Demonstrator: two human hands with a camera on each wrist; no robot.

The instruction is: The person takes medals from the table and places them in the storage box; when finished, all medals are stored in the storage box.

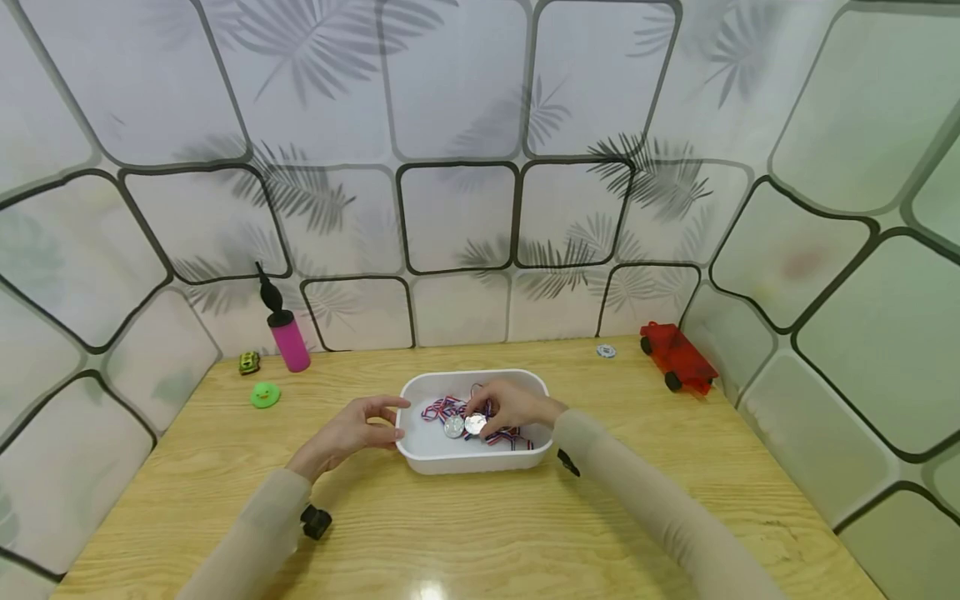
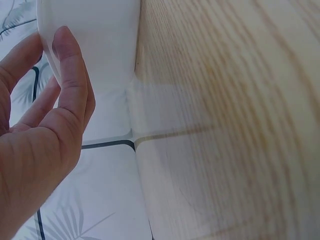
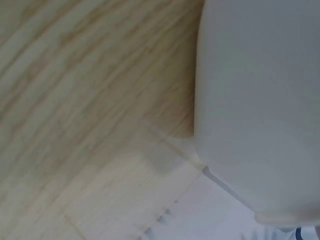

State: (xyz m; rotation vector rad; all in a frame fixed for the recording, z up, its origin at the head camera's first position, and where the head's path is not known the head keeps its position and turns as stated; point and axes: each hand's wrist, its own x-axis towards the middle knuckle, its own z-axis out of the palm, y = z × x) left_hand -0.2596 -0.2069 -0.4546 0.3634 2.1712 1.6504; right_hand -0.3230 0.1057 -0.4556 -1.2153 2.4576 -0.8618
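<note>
A white tray [image 1: 468, 465] with rounded corners stands on the wooden table, holding silver medals on red, white and blue ribbons [image 1: 446, 407]. My left hand [image 1: 360, 435] holds its left end, fingertips at the rim and thumb against the outer wall, as the left wrist view also shows. Inside the tray, my right hand [image 1: 513, 404] pinches a silver medal [image 1: 476, 424] between thumb and fingers. Another silver medal [image 1: 453, 427] lies just left of it. The right wrist view shows the tray's outer wall [image 3: 255, 110]; the hand itself is out of that picture.
At the back left are a pink-and-black hand pump [image 1: 291, 342], a small yellow-green toy car [image 1: 249, 362] and a green rubber duck [image 1: 265, 395]. A red toy car [image 1: 678, 358] and a poker chip [image 1: 606, 351] lie at the back right. Patterned fabric walls surround the table [image 1: 450, 533].
</note>
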